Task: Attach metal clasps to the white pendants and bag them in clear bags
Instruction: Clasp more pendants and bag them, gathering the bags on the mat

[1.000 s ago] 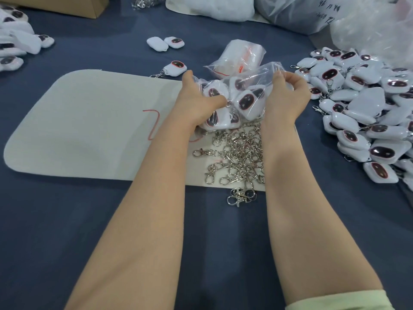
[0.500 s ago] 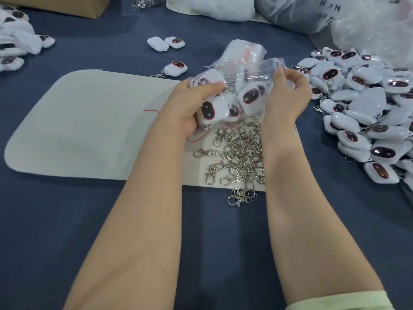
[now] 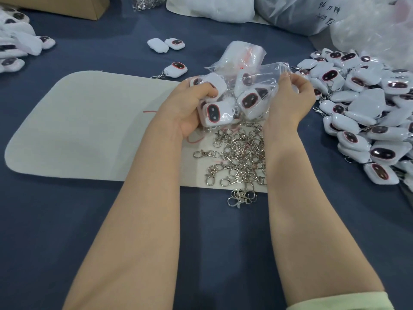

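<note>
My left hand point(image 3: 187, 108) grips a bunch of white pendants point(image 3: 215, 113) with dark oval faces, palm turned up. My right hand point(image 3: 290, 97) pinches the edge of a clear bag point(image 3: 266, 79) that holds more pendants. Both hands sit above a heap of loose metal clasps point(image 3: 239, 157) on a white felt mat point(image 3: 89, 126). One pendant with a clasp point(image 3: 175, 69) lies at the mat's far edge.
A large pile of white pendants point(image 3: 366, 113) fills the right side. More pendants point(image 3: 15, 48) lie at the far left, two point(image 3: 166, 44) at the back middle. A stack of clear bags point(image 3: 245, 52), a cardboard box point(image 3: 67, 5) and big plastic sacks point(image 3: 312, 12) stand behind.
My left hand has drawn back toward me and turned palm up with a bunch of pendants in it. The right hand has kept its pinch on the bag's edge.
</note>
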